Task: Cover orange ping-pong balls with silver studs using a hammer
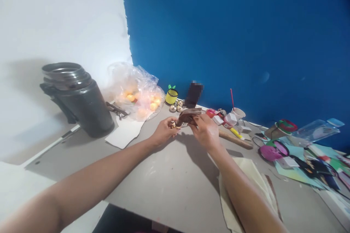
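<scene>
Fingers of my left hand (164, 131) are curled nearly closed around a small gold piece (175, 125), thumb and fingertips meeting about it. My right hand (207, 131) has its fingers bent down over a curved brown piece (188, 115), closed on it, and the left end of that piece reaches the gold piece. I cannot tell whether the two touch, nor whether the wooden handle (236, 139), which sticks out past my right hand, joins the brown one. My left forearm runs in long and low from the lower left, nearly straight through the wrist; my right comes up from the lower right, crossing above a cream cloth (250, 176), its wrist slightly bent and the back of the hand facing up. Both hands work close together over the gray table (177, 185). Just beyond them I see gold balls (176, 107) beside a yellow cup (171, 97). Left of those sit a clear bag (144, 94) of orange fruit and a big dark flask (86, 107), with white paper (126, 131) between the flask and my left hand.
</scene>
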The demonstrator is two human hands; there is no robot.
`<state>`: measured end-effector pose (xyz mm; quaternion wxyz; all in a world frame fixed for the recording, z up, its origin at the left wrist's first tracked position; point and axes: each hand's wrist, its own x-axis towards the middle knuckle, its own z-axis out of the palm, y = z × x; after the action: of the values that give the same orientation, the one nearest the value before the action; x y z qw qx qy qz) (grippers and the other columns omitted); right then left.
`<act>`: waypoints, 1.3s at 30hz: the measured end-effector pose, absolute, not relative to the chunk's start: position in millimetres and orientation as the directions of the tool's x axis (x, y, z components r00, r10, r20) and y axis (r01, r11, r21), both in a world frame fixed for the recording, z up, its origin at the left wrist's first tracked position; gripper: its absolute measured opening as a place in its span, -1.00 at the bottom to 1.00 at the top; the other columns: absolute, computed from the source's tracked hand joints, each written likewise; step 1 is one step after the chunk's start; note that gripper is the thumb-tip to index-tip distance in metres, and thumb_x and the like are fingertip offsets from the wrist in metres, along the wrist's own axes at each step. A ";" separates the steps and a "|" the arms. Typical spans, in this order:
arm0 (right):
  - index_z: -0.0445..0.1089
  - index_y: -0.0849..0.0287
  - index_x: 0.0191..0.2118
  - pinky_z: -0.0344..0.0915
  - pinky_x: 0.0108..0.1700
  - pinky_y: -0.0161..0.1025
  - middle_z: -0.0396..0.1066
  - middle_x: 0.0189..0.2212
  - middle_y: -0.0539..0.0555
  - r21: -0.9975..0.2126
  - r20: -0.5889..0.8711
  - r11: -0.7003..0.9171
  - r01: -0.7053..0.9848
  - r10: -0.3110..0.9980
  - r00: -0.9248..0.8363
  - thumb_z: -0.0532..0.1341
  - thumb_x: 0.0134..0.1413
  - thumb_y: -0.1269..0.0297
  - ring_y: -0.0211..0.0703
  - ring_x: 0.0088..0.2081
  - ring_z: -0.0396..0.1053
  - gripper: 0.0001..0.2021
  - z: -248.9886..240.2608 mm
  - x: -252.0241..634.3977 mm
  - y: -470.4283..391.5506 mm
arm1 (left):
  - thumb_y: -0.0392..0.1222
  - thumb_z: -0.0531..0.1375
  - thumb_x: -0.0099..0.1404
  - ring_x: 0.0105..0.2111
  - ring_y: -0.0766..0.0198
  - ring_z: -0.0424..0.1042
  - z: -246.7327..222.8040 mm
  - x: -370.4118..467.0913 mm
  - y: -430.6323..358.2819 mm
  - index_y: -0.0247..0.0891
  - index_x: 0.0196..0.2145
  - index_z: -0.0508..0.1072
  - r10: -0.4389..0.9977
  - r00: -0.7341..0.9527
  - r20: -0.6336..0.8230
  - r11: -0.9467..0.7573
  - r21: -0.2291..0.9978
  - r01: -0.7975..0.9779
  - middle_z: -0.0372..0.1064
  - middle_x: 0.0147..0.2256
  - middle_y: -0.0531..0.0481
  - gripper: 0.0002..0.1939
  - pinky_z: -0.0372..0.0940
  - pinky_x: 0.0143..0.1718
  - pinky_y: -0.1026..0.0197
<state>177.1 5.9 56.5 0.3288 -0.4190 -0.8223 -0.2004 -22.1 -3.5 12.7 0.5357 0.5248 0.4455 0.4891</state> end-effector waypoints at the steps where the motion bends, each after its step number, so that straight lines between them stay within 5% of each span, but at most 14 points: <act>1: 0.48 0.17 -0.22 0.21 -0.26 -0.20 0.48 -0.34 0.15 0.061 0.719 0.560 0.826 0.550 -0.425 0.22 0.31 0.26 -0.03 -0.28 0.37 -0.88 57.3 178.1 6.2 | -0.17 0.38 0.05 -0.57 0.41 0.28 12.5 -22.0 -3.2 -0.32 -0.11 0.42 0.992 0.125 0.032 -0.024 0.997 -0.071 0.40 -0.46 0.07 -0.55 0.22 -0.50 0.29; 6: 0.48 0.21 -0.17 0.24 -0.22 -0.19 0.50 -0.28 0.17 0.051 0.750 0.549 0.834 0.530 -0.394 0.25 0.29 0.24 -0.01 -0.22 0.39 -0.86 60.2 181.1 6.9 | -0.27 0.37 -0.03 -0.55 0.44 0.31 13.4 -19.7 -4.7 -0.30 -0.10 0.40 0.993 0.111 0.033 -0.025 0.997 -0.077 0.52 -0.26 -0.05 -0.50 0.23 -0.52 0.31; 11: 0.48 0.16 -0.22 0.20 -0.27 -0.19 0.49 -0.33 0.15 0.062 0.731 0.535 0.842 0.550 -0.403 0.23 0.30 0.26 -0.02 -0.26 0.38 -0.88 58.5 179.0 5.8 | -0.15 0.33 0.09 -0.66 0.44 0.23 15.5 -17.5 -8.3 -0.29 -0.18 0.41 0.993 0.119 0.024 -0.031 0.998 0.052 0.39 -0.53 0.11 -0.66 0.15 -0.60 0.32; 17: 0.47 0.15 -0.24 0.20 -0.26 -0.19 0.50 -0.32 0.15 0.049 0.699 0.560 0.827 0.572 -0.429 0.22 0.31 0.26 -0.02 -0.24 0.39 -0.88 63.4 179.0 3.2 | -0.09 0.32 0.12 -0.69 0.43 0.19 14.7 -19.4 -7.6 -0.29 -0.25 0.45 0.993 0.114 0.040 -0.055 0.990 0.130 0.28 -0.62 0.17 -0.72 0.09 -0.62 0.33; 30: 0.48 0.17 -0.18 0.23 -0.24 -0.18 0.51 -0.30 0.17 0.047 0.717 0.553 0.832 0.561 -0.413 0.22 0.31 0.23 0.00 -0.23 0.40 -0.86 66.1 180.4 3.3 | -0.03 0.32 0.15 -0.70 0.44 0.20 18.9 -20.7 -8.9 -0.27 -0.33 0.40 0.988 0.156 0.001 -0.026 0.987 0.160 0.38 -0.56 0.11 -0.73 0.07 -0.65 0.32; 39: 0.49 0.14 -0.16 0.20 -0.30 -0.20 0.51 -0.32 0.14 -0.009 0.678 0.515 0.857 0.633 -0.373 0.27 0.24 0.23 -0.01 -0.26 0.41 -0.87 60.9 183.2 6.0 | -0.15 0.31 0.09 -0.61 0.39 0.28 12.6 -20.9 -8.1 -0.25 -0.17 0.41 0.985 0.165 0.042 -0.066 0.988 0.140 0.36 -0.52 0.14 -0.66 0.18 -0.56 0.31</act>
<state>183.2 6.0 60.9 0.3189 -0.4600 -0.8098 -0.1755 -20.9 -8.1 12.6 0.4874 0.5871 0.4793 0.4336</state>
